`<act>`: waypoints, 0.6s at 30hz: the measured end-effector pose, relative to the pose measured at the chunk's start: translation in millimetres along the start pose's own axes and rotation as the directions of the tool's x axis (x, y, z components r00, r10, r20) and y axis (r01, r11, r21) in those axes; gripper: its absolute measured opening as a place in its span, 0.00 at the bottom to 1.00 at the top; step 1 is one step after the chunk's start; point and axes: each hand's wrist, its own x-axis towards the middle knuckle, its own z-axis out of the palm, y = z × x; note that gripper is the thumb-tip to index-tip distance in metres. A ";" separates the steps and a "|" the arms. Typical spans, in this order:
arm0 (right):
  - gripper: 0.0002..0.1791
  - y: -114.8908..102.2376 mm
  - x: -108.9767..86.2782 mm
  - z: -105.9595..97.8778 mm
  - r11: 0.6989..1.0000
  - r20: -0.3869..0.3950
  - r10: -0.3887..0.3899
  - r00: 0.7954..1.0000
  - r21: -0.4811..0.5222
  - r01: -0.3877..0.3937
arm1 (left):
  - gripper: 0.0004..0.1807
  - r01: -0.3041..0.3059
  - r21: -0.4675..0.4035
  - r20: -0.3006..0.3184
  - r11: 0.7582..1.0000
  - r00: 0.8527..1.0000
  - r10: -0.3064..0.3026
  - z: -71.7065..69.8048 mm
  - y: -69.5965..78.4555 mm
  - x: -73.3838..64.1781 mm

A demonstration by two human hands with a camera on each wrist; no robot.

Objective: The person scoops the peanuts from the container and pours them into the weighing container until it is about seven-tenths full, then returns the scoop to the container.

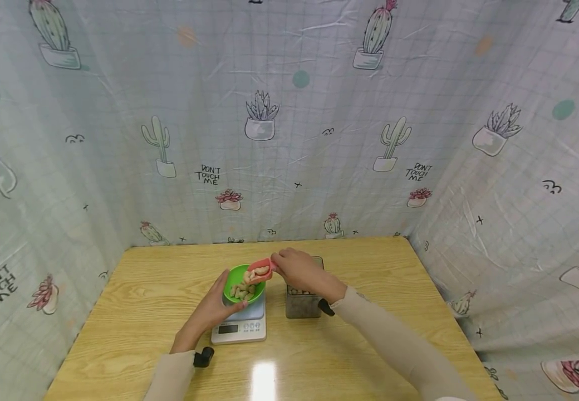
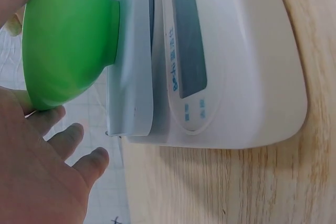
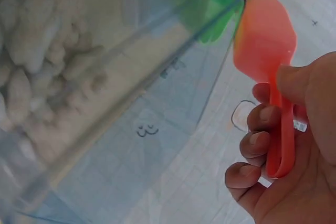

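My left hand (image 1: 211, 306) holds a green bowl (image 1: 236, 273) at its rim, thumb on one side and fingers on the other. The bowl's foot rests on the platform of a white kitchen scale (image 1: 250, 332). Inside the bowl lie several tan pieces that look like peanuts in their shells (image 1: 241, 292). With its fingers curled round the handle, my right hand (image 1: 298, 270) grips a red scoop (image 3: 265, 35). The scoop is over the bowl's right side, tilted towards it, with more peanuts (image 1: 261, 271) in it.
Right of the scale stands a clear bin (image 1: 303, 308) holding more peanuts (image 3: 31, 40), partly hidden under my right forearm. All this is on a wooden table (image 1: 169, 278). A cactus-print curtain (image 1: 299, 139) hangs behind and at both sides.
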 end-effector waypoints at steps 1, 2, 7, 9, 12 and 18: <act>0.11 -0.7 1.3 -1.7 1.000 0.005 -0.004 1.000 -0.010 0.004 | 0.63 0.001 0.004 0.001 1.000 1.000 -0.001 -0.1 0.1 0.1; 0.10 -1.2 2.7 -3.0 1.000 0.012 -0.008 1.000 -0.022 0.008 | 0.63 0.001 0.008 0.001 1.000 1.000 -0.001 -0.3 0.1 0.0; 0.08 -6.7 10.9 -9.5 0.993 0.090 -0.006 0.996 -0.116 0.016 | 0.63 -0.003 0.006 -0.010 1.000 1.000 0.003 0.1 0.5 -1.0; 0.07 -10.6 13.6 -10.9 0.987 0.129 0.001 0.992 -0.159 0.020 | 0.63 -0.001 -0.001 -0.005 1.000 1.000 0.001 1.1 0.1 -2.4; 0.09 -16.5 15.8 -13.9 0.975 0.169 0.004 0.986 -0.222 0.034 | 0.63 0.001 0.003 0.008 1.000 1.000 -0.001 2.2 -0.4 -4.8; 0.12 -25.2 17.8 -31.1 0.938 0.164 -0.004 0.986 -0.342 0.061 | 0.64 -0.015 0.002 -0.014 1.000 1.000 0.015 -1.3 2.5 -3.8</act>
